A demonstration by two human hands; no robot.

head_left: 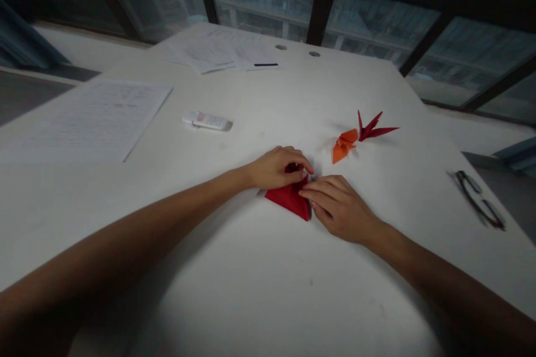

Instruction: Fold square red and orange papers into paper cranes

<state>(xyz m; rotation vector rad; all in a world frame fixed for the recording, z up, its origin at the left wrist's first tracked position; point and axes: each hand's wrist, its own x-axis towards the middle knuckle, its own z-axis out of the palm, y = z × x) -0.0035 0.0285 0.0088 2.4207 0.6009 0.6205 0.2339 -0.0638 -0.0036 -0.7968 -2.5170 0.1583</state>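
Note:
A folded piece of red paper point(288, 198) lies on the white table between my hands. My left hand point(278, 168) arches over its far side, thumb and fingers curled onto it and hiding part of the paper. At the right corner, my right hand point(341, 206) pinches the paper's edge between thumb and fingers. Just beyond my hands sit two folded paper figures: an orange one point(345, 145), and behind it a red one point(372, 127) with long pointed tips.
A white remote control point(207, 121) lies to the left, near a printed sheet point(92, 120). More papers point(221, 50) are spread at the far end of the white table point(268, 290). Black-framed glasses point(479, 199) rest by the right edge. Windows stand behind the table.

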